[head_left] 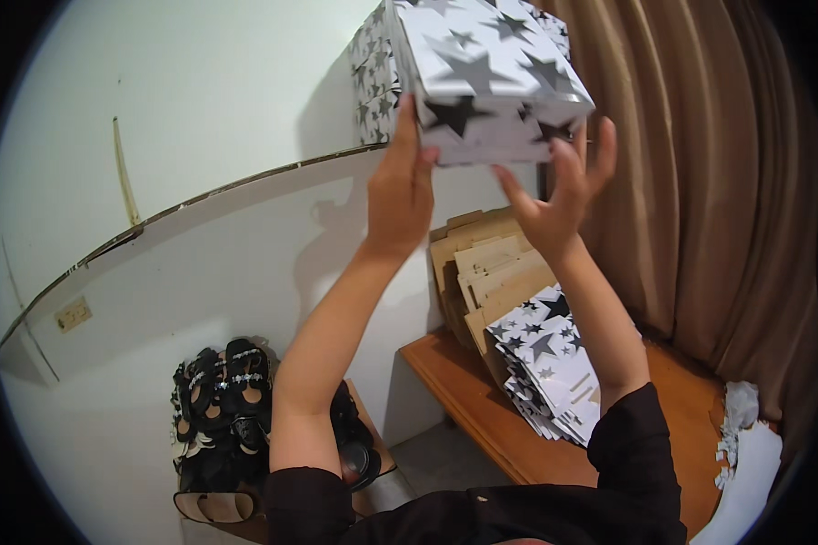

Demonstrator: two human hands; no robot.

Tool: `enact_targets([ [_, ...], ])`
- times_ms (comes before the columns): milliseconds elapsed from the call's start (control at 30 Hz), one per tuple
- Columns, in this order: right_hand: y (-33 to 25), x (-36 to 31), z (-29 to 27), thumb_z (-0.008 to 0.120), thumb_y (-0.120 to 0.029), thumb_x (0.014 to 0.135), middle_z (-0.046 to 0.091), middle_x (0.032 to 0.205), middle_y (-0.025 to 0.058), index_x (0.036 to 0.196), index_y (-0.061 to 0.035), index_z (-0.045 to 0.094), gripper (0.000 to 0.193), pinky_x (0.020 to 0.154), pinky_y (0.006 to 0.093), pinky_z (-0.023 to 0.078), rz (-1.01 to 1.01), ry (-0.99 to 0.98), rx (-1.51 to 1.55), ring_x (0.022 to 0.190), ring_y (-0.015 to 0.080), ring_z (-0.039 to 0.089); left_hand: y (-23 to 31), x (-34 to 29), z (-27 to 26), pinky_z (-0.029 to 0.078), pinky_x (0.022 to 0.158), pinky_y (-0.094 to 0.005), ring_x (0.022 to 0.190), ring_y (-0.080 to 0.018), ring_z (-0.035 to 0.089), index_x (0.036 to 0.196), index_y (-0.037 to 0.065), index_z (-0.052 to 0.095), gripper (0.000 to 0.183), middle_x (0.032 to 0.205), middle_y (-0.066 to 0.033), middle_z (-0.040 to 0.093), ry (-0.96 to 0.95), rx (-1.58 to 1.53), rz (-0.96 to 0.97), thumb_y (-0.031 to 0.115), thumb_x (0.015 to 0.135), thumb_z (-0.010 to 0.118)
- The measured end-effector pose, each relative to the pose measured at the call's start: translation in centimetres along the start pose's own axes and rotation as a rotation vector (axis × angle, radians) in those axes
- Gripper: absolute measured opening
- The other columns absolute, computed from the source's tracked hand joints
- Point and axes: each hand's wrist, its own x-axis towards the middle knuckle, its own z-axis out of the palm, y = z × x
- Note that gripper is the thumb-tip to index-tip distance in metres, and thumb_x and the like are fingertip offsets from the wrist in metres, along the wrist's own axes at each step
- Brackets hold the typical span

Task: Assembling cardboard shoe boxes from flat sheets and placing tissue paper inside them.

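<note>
Near the top centre of the frame, a white cardboard box (495,86) printed with black and grey stars is held up in front of the pale wall (218,82), slightly blurred. At its left side is the left hand (400,200), its fingers gripping the box, laid along the side panel with the thumb at the lower front corner. By the box's lower right corner is the right hand (559,195), its fingers spread apart and the thumb close under the bottom edge; I cannot tell whether they grip the box or only rest against it. Just left of the box, partly hidden behind it, more star-printed boxes (373,77) stand above a narrow ledge (245,180) that curves down across the wall to the left edge. Below the right forearm, at centre right, a stack of flat star-printed sheets (545,350) lies on the brown wooden worktop (691,427), with folded brown cardboard pieces (495,259) leaning behind it. Brown curtains (700,136) fill the upper right. At the lower right edge lie crumpled clear plastic (741,402) and white sheeting (750,472). At the lower left, black sandals (214,395) are piled close together, beside the left forearm. A small socket plate (73,313) sits on the wall at far left.
</note>
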Motion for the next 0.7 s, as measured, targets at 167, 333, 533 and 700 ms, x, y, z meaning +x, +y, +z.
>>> enact_targets([
  [167,3.6,0.2,6.0,0.080,-0.014,0.065,0.010,0.143,0.0189,0.123,-0.0281,0.055,0.065,0.109,0.0577,0.020,-0.149,-0.209,-0.331,0.135,0.0417,0.011,-4.8,4.7,-1.7,0.044,0.084,-0.0283,0.102,-0.0219,0.060,0.139,0.002,0.034,0.045,0.127,-0.0213,0.052,0.088,0.016,0.207,0.018,0.097,0.043],
  [333,9.6,3.3,8.8,0.065,0.000,0.072,0.023,0.137,0.0160,0.120,-0.0327,0.059,0.059,0.106,0.0543,0.028,-0.308,0.012,-0.562,0.125,0.0369,0.025,-6.8,8.4,-0.7,0.034,0.100,-0.0290,0.121,-0.0223,0.046,0.141,0.003,0.029,0.050,0.137,-0.0187,0.042,0.050,-0.138,0.232,0.026,0.098,0.042],
  [533,15.5,8.0,9.3,0.055,-0.009,0.086,0.029,0.141,0.0225,0.135,-0.0191,0.046,0.051,0.107,0.0604,0.017,-0.312,0.003,-0.549,0.133,0.0419,0.023,-11.1,9.6,-0.7,0.015,0.112,-0.0368,0.139,-0.0252,0.020,0.142,0.006,0.029,0.048,0.148,-0.0118,0.028,-0.102,0.133,0.219,0.016,0.096,0.037],
  [700,18.3,10.2,10.1,0.056,-0.001,0.083,0.031,0.140,0.0227,0.134,-0.0226,0.047,0.056,0.106,0.0547,0.026,-0.401,0.104,-0.545,0.131,0.0449,0.027,-15.2,9.3,1.6,0.018,0.109,-0.0507,0.136,-0.0319,0.025,0.139,0.014,0.036,0.046,0.145,-0.0130,0.031,-0.321,0.841,0.396,0.019,0.093,0.042],
])
